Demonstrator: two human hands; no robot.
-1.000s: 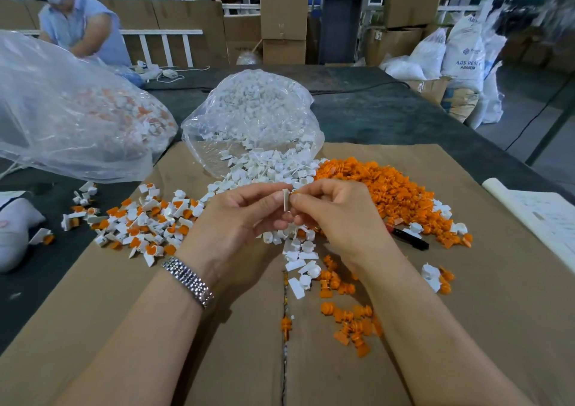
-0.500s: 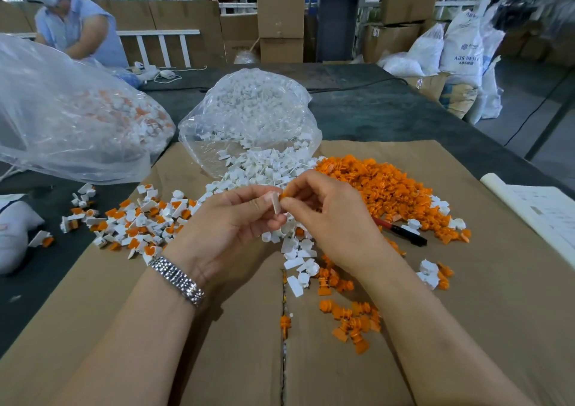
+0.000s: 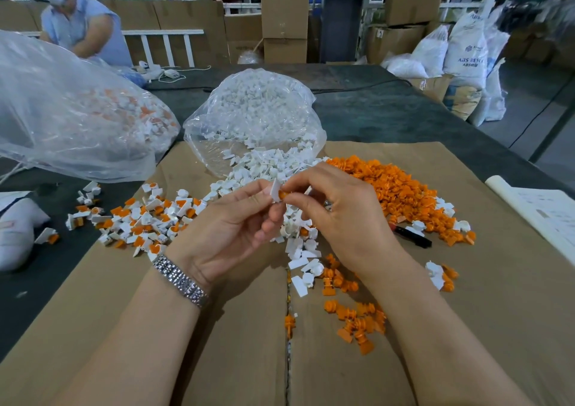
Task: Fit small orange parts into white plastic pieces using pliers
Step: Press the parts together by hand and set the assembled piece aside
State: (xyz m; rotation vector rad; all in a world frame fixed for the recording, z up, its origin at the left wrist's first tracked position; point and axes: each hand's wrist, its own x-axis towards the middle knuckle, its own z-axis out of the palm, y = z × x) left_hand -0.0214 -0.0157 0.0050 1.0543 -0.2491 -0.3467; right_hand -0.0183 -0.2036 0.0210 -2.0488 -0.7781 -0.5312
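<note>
Clear plastic forms the two bags on the table. The nearer bag (image 3: 253, 119) lies open toward the cardboard sheet (image 3: 485, 306), and white pieces (image 3: 264, 169) are spilled from its mouth onto the sheet. The larger bag (image 3: 71, 119) at the left is filled with white pieces that carry orange parts. Just right of the spilled white pieces, a heap of orange parts (image 3: 401, 191) is piled on the cardboard. A spread of joined white-and-orange pieces (image 3: 146, 219) is scattered at the left edge of the sheet. A single white piece (image 3: 275, 191) is pinched between thumb and fingertips of the left hand (image 3: 230, 231), held above the cardboard. An orange part (image 3: 282, 195) is pinched in the curled fingertips of the right hand (image 3: 345, 216) and is pressed against the white piece. A black and red tool (image 3: 412, 237) lies on the cardboard beside the orange heap, mostly hidden behind the right hand. A metal watch band (image 3: 180, 279) is worn on the left wrist. Loose orange parts (image 3: 357, 324) lie near the seam of the sheet.
</note>
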